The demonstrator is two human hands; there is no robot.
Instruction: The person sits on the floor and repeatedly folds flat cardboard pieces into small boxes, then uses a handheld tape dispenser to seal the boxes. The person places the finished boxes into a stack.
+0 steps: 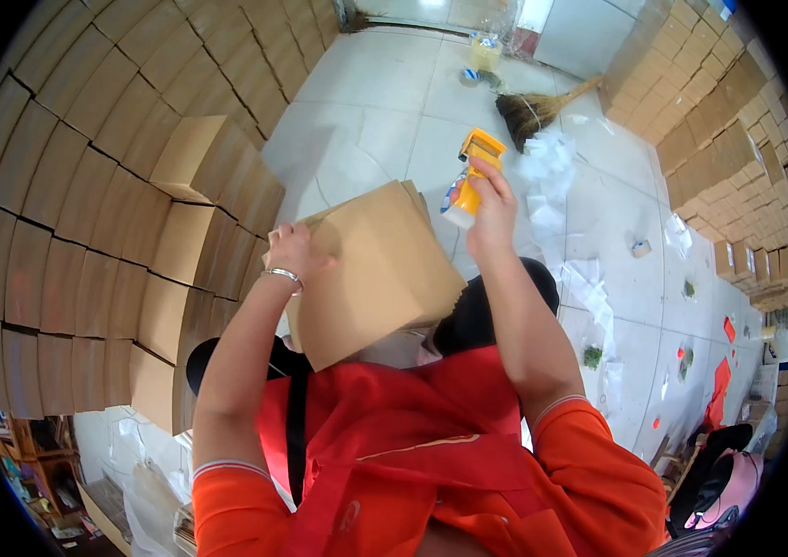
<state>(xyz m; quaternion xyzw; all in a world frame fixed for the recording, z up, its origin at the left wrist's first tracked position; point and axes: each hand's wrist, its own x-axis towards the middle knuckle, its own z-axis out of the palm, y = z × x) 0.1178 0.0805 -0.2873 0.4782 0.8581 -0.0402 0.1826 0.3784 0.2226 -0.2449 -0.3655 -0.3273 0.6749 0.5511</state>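
In front of my lap a brown cardboard box (366, 264) is held tilted, its flaps showing a serrated edge at the right. My left hand (296, 250) grips the box's left edge, thumb on the broad face and fingers curled behind; a silver bracelet (284, 273) is on that wrist. Up to the right, my right hand (493, 209) is closed around a yellow tape dispenser (481, 163) carrying a roll of tape. The dispenser is held in the air, apart from the box. The box's underside is hidden.
Stacked cardboard boxes (80, 188) form a wall at the left, and smaller cartons (721, 153) are piled at the right. A straw broom (536, 115) lies on the tiled floor (380, 90). White paper strips (550, 167) and red scraps (717, 390) litter the right side.
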